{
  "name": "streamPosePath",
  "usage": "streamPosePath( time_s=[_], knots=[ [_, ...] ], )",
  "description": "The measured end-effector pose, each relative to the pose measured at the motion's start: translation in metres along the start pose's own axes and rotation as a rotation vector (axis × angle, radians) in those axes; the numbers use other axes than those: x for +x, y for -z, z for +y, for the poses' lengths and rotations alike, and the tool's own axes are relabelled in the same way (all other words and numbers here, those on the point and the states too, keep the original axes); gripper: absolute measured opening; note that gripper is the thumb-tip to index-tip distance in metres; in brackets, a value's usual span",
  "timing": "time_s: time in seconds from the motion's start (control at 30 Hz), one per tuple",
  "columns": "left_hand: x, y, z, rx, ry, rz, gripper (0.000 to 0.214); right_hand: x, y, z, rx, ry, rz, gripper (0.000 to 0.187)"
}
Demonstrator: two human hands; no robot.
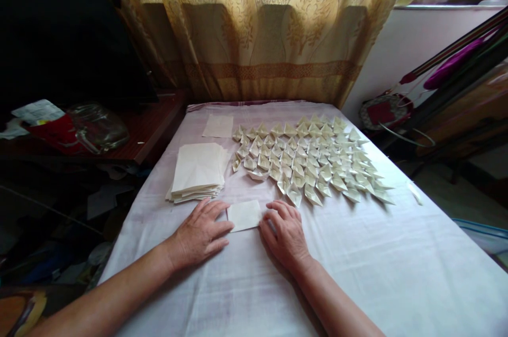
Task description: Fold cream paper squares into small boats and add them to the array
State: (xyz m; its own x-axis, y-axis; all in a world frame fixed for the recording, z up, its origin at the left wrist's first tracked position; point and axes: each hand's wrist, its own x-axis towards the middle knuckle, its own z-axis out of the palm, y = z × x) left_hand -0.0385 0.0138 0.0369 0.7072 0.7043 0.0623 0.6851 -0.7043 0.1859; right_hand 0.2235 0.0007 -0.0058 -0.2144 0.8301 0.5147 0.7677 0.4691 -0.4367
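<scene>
A small folded sheet of paper (pixel 244 216), pale and rectangular, lies on the cloth between my hands. My left hand (pixel 204 231) is palm down with its fingers spread, their tips at the paper's left edge. On the other side, my right hand (pixel 284 232) has its fingers bent, with thumb and index finger closed at the paper's right edge. Just beyond my left hand stands a stack of paper sheets (pixel 199 167). Many folded paper boats (pixel 293 160) sit close together in rows beyond my right hand.
The table is covered with a white cloth (pixel 377 268). A single paper sheet (pixel 218 126) lies near the far edge. A small white strip (pixel 415 193) is at the right. Left of the table, a dark red cabinet (pixel 146 138) bears a glass jar (pixel 99 128). A curtain (pixel 257 35) hangs behind.
</scene>
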Motion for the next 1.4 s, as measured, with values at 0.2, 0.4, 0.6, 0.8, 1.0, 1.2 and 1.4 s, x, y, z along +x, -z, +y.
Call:
streamPosePath(
  time_s=[0.2, 0.4, 0.6, 0.8, 1.0, 1.2, 1.4],
  knots=[
    [0.020, -0.010, 0.003, 0.033, -0.088, 0.101, 0.023, -0.001, 0.000, -0.003, -0.048, 0.053, 0.045, 0.018],
    [0.031, -0.013, 0.009, 0.186, -0.140, 0.149, 0.010, -0.003, -0.001, -0.014, -0.068, 0.127, -0.010, 0.024],
    [0.036, -0.022, 0.014, 0.156, -0.157, 0.232, 0.014, 0.002, -0.017, -0.029, -0.112, 0.207, -0.057, 0.025],
    [0.029, -0.016, 0.007, 0.051, -0.128, 0.218, 0.020, 0.013, -0.025, -0.025, -0.175, 0.196, -0.177, 0.012],
    [0.013, -0.011, -0.007, 0.037, -0.135, 0.181, 0.048, 0.016, -0.014, -0.015, 0.050, 0.103, -0.129, 0.015],
    [0.023, -0.024, 0.003, 0.001, -0.171, 0.312, 0.027, 0.014, -0.004, -0.009, 0.147, 0.111, -0.183, 0.024],
    [0.031, -0.024, 0.031, 0.015, -0.170, 0.317, 0.021, 0.000, 0.013, -0.007, -0.008, 0.135, -0.196, 0.025]
  ],
)
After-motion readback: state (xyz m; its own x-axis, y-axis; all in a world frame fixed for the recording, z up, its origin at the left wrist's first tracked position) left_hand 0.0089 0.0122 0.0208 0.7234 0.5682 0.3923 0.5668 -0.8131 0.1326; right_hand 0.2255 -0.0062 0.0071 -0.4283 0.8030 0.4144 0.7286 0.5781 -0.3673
